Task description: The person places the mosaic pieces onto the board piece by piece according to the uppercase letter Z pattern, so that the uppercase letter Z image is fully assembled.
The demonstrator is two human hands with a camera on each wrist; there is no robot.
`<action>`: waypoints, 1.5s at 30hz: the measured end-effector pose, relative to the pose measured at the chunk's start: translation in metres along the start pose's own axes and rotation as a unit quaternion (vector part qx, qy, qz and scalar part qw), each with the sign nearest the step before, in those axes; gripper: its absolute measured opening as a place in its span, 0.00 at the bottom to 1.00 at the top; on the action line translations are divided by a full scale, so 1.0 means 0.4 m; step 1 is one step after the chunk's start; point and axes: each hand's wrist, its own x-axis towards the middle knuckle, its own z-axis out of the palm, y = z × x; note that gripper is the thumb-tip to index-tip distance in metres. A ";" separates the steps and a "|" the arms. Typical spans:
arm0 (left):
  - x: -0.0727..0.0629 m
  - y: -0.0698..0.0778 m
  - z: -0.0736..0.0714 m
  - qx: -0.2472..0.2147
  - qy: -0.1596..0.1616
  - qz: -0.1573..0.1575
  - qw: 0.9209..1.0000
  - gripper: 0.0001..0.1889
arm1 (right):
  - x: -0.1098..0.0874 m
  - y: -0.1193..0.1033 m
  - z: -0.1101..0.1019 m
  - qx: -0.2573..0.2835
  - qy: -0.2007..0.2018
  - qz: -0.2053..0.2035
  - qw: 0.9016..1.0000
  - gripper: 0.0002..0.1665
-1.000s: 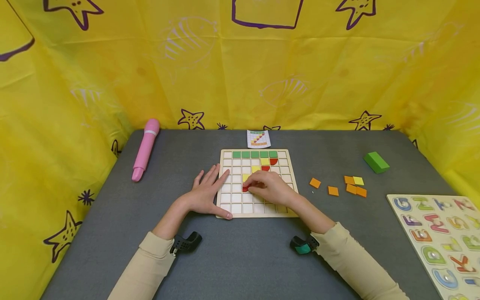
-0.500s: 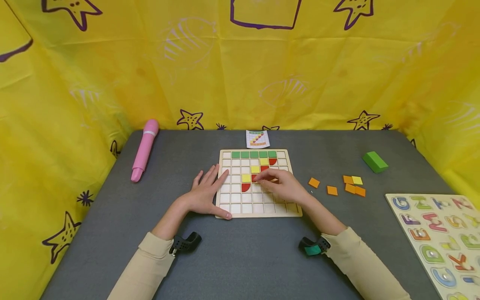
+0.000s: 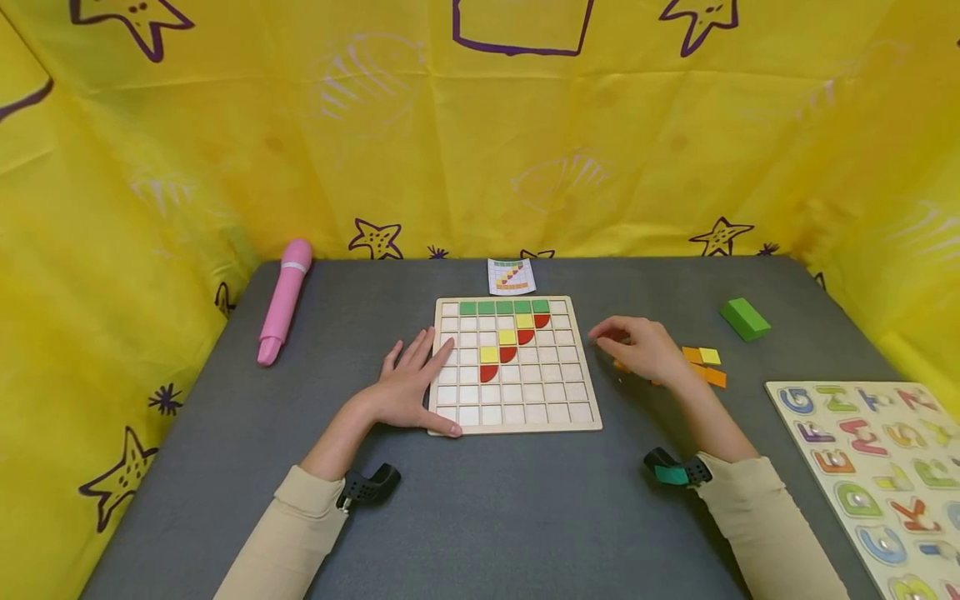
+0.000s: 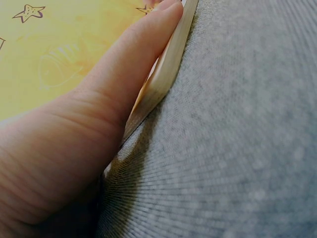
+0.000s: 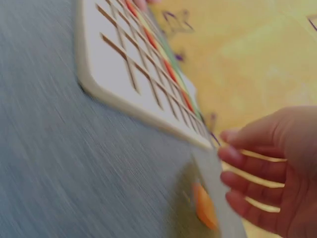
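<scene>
A wooden grid board (image 3: 525, 414) lies mid-table. Along its far row runs a line of green square tiles (image 3: 504, 307); below it, yellow squares (image 3: 489, 355) and red quarter-circle tiles (image 3: 489, 373) step diagonally down to the left. My left hand (image 3: 405, 392) rests with spread fingers on the board's left side, its thumb along the front corner. To the right of the board my right hand (image 3: 643, 346) hovers with loosely bent fingers and nothing between them. It partly covers the orange square tiles (image 3: 717, 378); one orange tile (image 5: 204, 206) shows below the fingers in the right wrist view.
A small pattern card (image 3: 512, 277) lies behind the board. One loose yellow tile (image 3: 708, 357) is among the orange ones. Farther out are a green block (image 3: 746, 320), an alphabet puzzle board (image 3: 832, 483) at right and a pink toy microphone (image 3: 285, 304) at left.
My right hand has left the red tiles on the board and moved right, over toward the loose orange tiles. The whole red diagonal now shows. My left hand has stayed put.
</scene>
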 end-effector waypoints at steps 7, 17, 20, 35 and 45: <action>-0.002 -0.002 0.001 -0.001 0.003 -0.002 1.000 0.68 | -0.038 0.074 -0.096 -0.065 -0.020 0.067 0.995 0.15; -0.005 -0.002 0.000 -0.004 0.004 -0.002 1.000 0.68 | -0.079 0.157 -0.178 -0.118 -0.051 0.156 0.979 0.24; -0.006 -0.001 0.000 -0.004 0.003 -0.003 1.000 0.68 | -0.081 0.168 -0.183 -0.124 -0.056 0.155 0.978 0.24; -0.003 -0.001 0.001 -0.007 0.003 0.000 1.000 0.68 | -0.040 0.127 -0.093 -0.031 -0.024 0.055 0.998 0.23; -0.001 0.000 0.000 -0.008 0.002 0.000 1.000 0.68 | -0.030 0.129 -0.081 -0.031 -0.013 0.047 0.998 0.21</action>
